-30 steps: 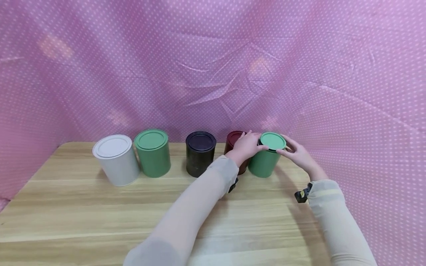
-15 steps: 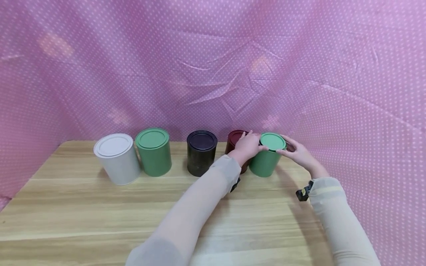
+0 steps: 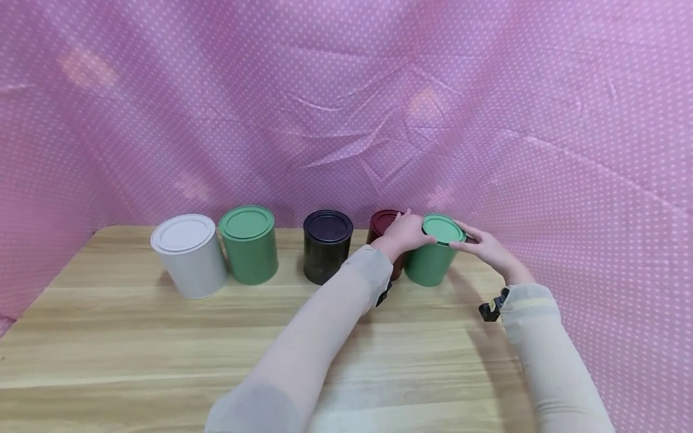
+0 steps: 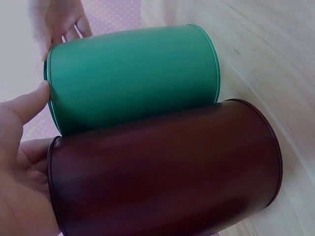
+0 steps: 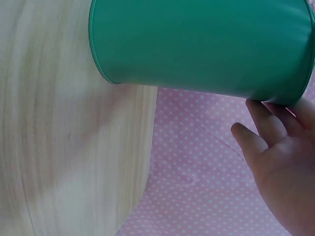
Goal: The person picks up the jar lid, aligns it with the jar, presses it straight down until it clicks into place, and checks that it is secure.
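My left hand and right hand still pinch the rim of the green can's lid, fingers curled at either side. The green can stands upright at the right end of the row, touching the dark red can. Nothing has really moved since a second ago; grip unchanged. Black can, second green can and white can stay put on the wooden table.

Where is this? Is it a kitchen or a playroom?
Probably neither: it looks like a small set made for filming. A pink dotted cloth hangs all around a bare wooden table, and five lidded tins stand in a row, from a white tin rightwards.
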Available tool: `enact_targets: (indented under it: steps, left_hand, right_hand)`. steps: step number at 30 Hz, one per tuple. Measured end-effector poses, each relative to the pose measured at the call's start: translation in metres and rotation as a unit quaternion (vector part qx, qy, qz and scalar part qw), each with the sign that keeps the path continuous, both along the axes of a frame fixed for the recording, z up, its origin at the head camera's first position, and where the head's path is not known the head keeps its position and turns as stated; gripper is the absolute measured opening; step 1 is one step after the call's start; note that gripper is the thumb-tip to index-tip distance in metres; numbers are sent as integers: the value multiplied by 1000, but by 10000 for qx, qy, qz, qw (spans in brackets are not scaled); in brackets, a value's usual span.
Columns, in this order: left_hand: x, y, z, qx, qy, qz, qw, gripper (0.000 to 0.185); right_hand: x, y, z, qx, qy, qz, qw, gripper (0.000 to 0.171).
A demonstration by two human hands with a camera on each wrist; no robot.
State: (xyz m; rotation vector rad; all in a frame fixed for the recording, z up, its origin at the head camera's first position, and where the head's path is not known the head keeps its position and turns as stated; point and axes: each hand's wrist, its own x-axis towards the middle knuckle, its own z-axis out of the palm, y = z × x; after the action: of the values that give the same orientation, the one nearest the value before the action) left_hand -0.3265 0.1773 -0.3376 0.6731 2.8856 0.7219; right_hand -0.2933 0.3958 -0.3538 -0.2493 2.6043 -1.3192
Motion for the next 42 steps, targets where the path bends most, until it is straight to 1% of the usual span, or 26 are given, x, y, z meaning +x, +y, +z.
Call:
enact_targets:
  steps: [3, 10, 13, 17, 22, 27, 34, 42]
  left_hand:
    - [-1, -2, 0, 66, 5, 95, 9999, 49]
    - [3, -3, 0, 186, -78, 263, 9995, 47]
    - [4, -2, 1, 226, -76, 400, 9989, 49]
    - [6, -1, 0, 308, -160, 530, 9980, 53]
    - [9, 2, -1, 281, -295, 503, 9979, 56]
    - [5, -3, 1, 231, -211, 668, 9973, 53]
    - [3, -2, 2, 14, -132, 554, 9984, 51]
    - [3, -4, -1, -24, -126, 429, 9990, 51]
  right_hand:
    - [0, -1, 0, 66, -75, -27, 9999, 74]
    - [3, -2, -3, -278, -79, -79, 9996, 73]
    - [3, -2, -2, -291, -58, -48, 9995, 73]
    - [5, -1, -1, -135, -114, -63, 9998, 73]
    - [10, 0, 3, 170, -296, -160, 9993, 76]
    - [5, -7, 7, 321, -311, -164, 9989, 79]
    - [5, -5, 4, 341, -270, -217, 9988, 79]
    - [4, -2, 2, 410, -290, -43, 9987, 77]
